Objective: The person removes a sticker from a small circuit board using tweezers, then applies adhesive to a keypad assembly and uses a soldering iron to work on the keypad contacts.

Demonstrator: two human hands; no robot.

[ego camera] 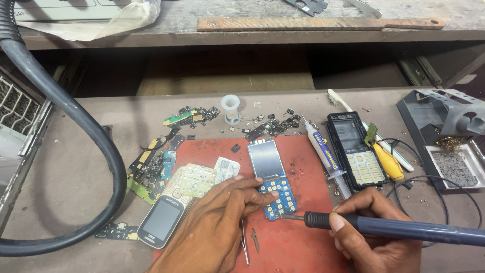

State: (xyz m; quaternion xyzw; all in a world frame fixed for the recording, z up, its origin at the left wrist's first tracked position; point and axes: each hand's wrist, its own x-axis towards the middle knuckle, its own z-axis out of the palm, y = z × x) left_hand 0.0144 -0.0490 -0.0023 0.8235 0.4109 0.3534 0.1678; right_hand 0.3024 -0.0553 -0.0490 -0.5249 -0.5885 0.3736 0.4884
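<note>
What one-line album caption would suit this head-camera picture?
Left hand steadies a blue phone circuit board on a red mat while the right hand brings a soldering iron to its edge.

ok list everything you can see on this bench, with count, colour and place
blue phone circuit board with small screen: one, blue and silver, on the mat centre
red rubber work mat: one, red, bench middle
dark blue soldering iron: one, tip at the board's lower edge
grey candybar phone: one, left of the mat
black phone housing with keypad: one, right of the mat
white syringe of paste: one, mat's right edge
loose flex boards and parts: many, green and black, upper left
white solder spool: one, behind the mat
metal tweezers: one, under the left hand
left hand: pressing the board
right hand: gripping the iron
</note>
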